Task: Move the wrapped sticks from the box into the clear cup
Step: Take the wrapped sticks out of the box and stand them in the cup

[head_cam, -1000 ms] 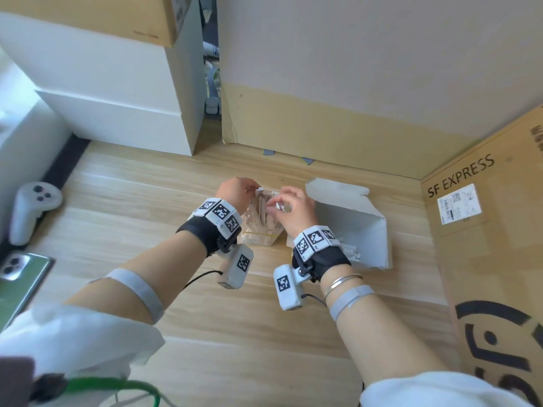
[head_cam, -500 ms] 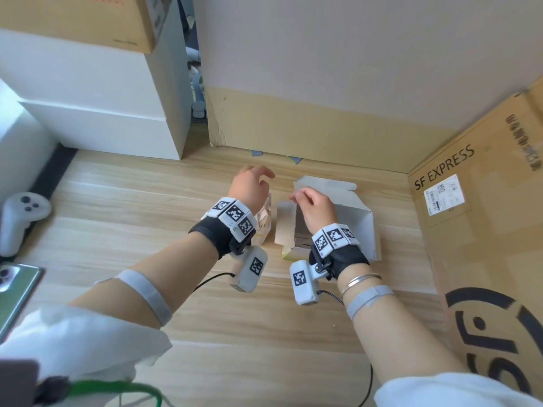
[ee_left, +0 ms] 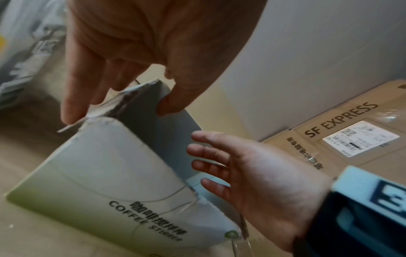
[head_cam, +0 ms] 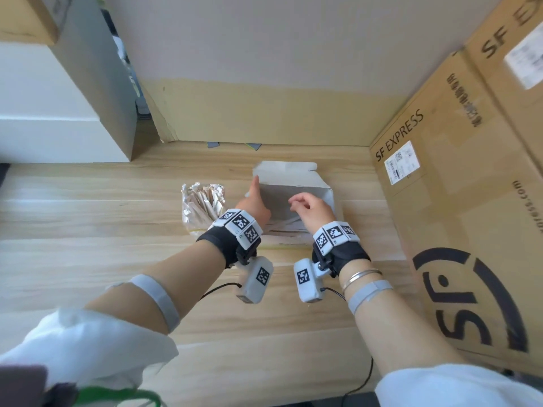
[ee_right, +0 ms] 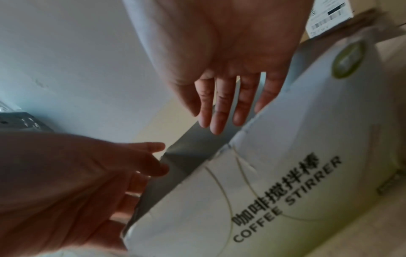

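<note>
- The clear cup [head_cam: 202,211] at the box's nine o'clock holds many wrapped sticks [head_cam: 205,198].
- The open box [head_cam: 293,183] holds a few more.
- The left hand [head_cam: 254,205] pinches the box's flap.
- The right hand [head_cam: 311,208] hovers inside, fingers [ee_left: 211,151] spread, holding nothing.

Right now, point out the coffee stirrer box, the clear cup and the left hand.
coffee stirrer box [head_cam: 296,198], head view, inner back wall.
clear cup [head_cam: 191,221], head view, left side wall.
left hand [head_cam: 255,205], head view, back of the hand.
</note>
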The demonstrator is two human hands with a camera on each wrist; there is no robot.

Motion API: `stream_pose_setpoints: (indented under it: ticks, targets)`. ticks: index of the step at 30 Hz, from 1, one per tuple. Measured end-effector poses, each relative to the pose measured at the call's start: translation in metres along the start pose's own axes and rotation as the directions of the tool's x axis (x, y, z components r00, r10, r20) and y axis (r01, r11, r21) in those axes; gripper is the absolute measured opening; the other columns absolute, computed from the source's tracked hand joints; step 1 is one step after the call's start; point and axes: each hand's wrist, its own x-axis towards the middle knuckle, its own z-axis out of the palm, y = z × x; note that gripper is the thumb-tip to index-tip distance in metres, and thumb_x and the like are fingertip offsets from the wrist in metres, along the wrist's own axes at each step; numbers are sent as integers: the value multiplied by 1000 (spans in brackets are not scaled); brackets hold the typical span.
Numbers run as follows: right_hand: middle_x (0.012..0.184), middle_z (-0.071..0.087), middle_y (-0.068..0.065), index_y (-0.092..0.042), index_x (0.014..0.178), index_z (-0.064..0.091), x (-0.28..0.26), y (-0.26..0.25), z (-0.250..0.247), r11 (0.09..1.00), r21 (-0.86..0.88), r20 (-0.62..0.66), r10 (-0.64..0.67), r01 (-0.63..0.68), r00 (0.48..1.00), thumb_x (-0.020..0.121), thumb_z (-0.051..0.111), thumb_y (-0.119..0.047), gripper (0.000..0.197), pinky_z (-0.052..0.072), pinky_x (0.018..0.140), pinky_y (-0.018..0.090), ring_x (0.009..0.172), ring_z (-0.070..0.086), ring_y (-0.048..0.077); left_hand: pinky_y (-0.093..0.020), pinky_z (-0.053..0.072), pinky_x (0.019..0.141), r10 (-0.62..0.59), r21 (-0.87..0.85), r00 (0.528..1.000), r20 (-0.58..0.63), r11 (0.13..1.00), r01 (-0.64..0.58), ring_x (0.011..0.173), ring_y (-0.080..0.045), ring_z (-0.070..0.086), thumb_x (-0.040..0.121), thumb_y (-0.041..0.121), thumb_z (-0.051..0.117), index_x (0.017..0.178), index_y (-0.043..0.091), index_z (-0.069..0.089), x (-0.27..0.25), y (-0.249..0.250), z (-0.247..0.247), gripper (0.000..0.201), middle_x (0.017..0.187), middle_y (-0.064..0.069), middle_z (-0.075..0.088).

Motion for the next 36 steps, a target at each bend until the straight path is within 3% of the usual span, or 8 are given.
stream_pose_setpoints:
  ticks: [3,7,11,16,20,25,28,36]
  targets:
    - [117,66,-1,-25,118,57,-2,7,1,1000,-2,5,30,-30,1000,94,45,-25,27,42,78,24,101,61,18,-32,47,69,-29,30,1000,-12,999,29,85,-30,64,92,-2,37,148,30,-14,4,-3,1,83,113,-21,64]
    - [124,62,0,-23,127,52,-4,8,4,999,5,34,49,-50,998,95,45,-24,33,43,80,24,104,62,20,-30,46,70,-4,-45,998,-70,999,1,100,-32,62,90,-3,43,149,31,-8,7,-11,3,85,127,-22,53]
    - [128,60,6,-18,126,55,-5,11,19,995,22,56,99,-101,993,92,50,-26,36,43,96,31,117,56,26,-27,46,73,49,-205,996,-73,977,-63,102,-32,61,87,1,51,150,28,5,4,-20,9,82,132,-20,49]
    - [131,55,13,-13,131,48,-12,11,36,975,-180,96,150,-131,984,91,46,-25,42,41,89,28,115,54,32,-27,39,86,109,-217,987,-115,967,-132,115,-35,52,86,-5,45,145,21,27,-11,-23,13,66,135,-18,40]
    - [142,45,11,-14,139,37,-15,13,44,926,-379,151,71,-8,986,89,48,-19,52,39,105,38,127,46,31,-37,37,101,77,-223,995,-66,971,-90,126,-33,42,88,-6,41,145,20,23,-18,-28,14,65,137,-22,37]
    - [149,30,1,-30,142,28,-16,19,49,777,-629,193,178,-18,965,85,50,-21,62,28,110,51,138,26,30,-42,38,100,45,-211,997,-69,976,-59,121,-36,47,90,-7,36,145,22,20,-22,-25,14,64,135,-23,36]
    - [150,27,3,-25,139,36,-15,14,50,742,-670,184,210,-34,960,85,53,-18,56,23,111,52,141,18,31,-43,39,99,28,-196,997,-70,980,-41,116,-41,51,91,-5,37,145,23,20,-23,-25,16,63,135,-21,36]
    - [130,55,10,-10,126,47,-11,12,61,786,-617,175,78,48,981,83,63,-14,47,43,98,35,121,52,28,-43,39,101,-3,-187,997,-71,982,-10,116,-42,50,88,-10,35,144,24,21,-22,-24,20,67,135,-20,36]
